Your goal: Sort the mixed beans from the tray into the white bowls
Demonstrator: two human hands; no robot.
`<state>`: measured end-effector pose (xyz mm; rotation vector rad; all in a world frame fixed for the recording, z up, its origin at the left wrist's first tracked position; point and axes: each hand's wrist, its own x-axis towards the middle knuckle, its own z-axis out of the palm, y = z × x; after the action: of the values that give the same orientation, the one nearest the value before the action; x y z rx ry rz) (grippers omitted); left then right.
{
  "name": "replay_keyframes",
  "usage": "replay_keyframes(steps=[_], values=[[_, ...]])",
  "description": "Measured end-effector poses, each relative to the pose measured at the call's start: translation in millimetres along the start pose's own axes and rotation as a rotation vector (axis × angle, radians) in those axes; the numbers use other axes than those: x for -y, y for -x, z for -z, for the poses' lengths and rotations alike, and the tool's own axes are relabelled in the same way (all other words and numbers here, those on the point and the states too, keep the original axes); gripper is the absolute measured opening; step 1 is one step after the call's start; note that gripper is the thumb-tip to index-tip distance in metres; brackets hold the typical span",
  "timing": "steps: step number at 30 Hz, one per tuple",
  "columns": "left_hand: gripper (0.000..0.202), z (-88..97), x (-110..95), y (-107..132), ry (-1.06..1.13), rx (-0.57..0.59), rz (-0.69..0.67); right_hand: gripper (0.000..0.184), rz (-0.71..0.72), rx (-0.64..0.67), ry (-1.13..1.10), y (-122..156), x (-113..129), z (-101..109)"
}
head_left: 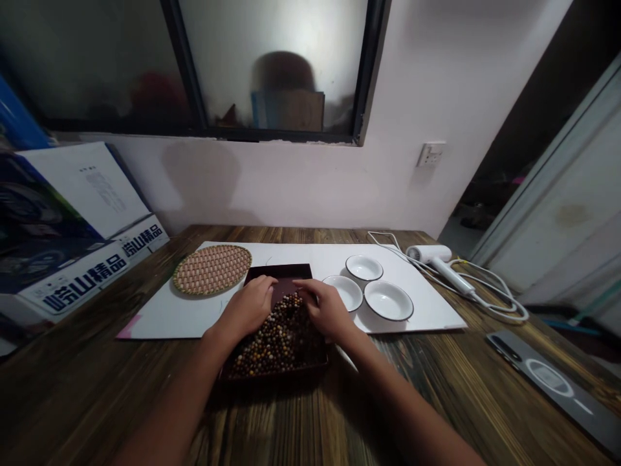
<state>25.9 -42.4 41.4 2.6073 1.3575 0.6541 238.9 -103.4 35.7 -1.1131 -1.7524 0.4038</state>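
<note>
A dark red rectangular tray [303,372] lies on the table, with many small round beads or beans [272,343] in yellow, white, brown and black, thickest at its left and front. My left hand [250,303] is over the tray's left side, its slightly bent fingers reaching inward above the bare far part. Opposite it, my right hand [324,308] hangs over the right side, fingers bent inward and thumb a little apart, close to the upper end of the pile. Nothing shows in either hand. Both palms are hidden.
Three white dark-rimmed bowls, a left bowl [343,292], a back bowl [364,267] and a front bowl [389,300], stand on a white board [431,314]. A woven oval mat [212,270] lies left. Rightward are a corded white hair dryer [449,272] and a grey flat box [553,382]. Cartons [87,259] stand left.
</note>
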Motion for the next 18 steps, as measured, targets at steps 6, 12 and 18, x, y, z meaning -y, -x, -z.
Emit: replay_keyframes(steps=[6,12,18], values=[[0.032,2.8,-5.4,0.8,0.031,0.065,-0.083,0.037,-0.101,-0.281,-0.043,-1.9,-8.8,1.7],[0.031,4.3,-6.7,3.1,0.082,0.120,-0.169,0.034,-0.300,-0.726,-0.301,-7.9,-9.2,16.7],[0.045,4.5,-7.1,5.8,0.103,0.222,-0.206,0.035,-0.470,-0.904,-0.431,-12.6,-17.8,25.4]])
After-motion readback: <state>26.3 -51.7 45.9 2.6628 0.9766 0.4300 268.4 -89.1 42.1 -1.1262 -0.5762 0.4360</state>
